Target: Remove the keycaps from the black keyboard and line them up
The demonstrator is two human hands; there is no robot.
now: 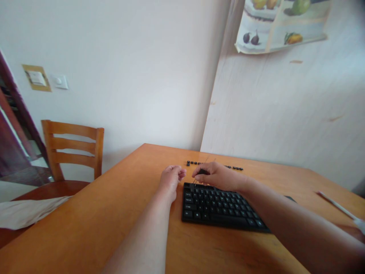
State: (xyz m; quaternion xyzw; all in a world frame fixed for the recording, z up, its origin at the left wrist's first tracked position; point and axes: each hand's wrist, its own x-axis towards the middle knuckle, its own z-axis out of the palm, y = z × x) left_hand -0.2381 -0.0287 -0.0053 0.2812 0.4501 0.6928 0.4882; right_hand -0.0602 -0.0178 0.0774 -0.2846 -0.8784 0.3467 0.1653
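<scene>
A black keyboard point(228, 207) lies on the wooden table, partly covered by my right forearm. Beyond its back edge runs a row of small black keycaps point(192, 162), partly hidden behind my right hand. My left hand point(172, 177) is closed just off the keyboard's back left corner, its fingertips pressed together; whatever they hold, if anything, is too small to make out. Over the keyboard's back left part, my right hand point(215, 176) is curled around a small dark object point(203, 172). Thin metallic prongs point(195, 182) show below its fingers, near the top row of keys.
A wooden chair point(74, 146) with pale cloth point(31, 211) on its seat stands left of the table point(137, 198). On the right of the table lies a thin white stick-like item point(336, 204). The wall rises behind the table's far edge.
</scene>
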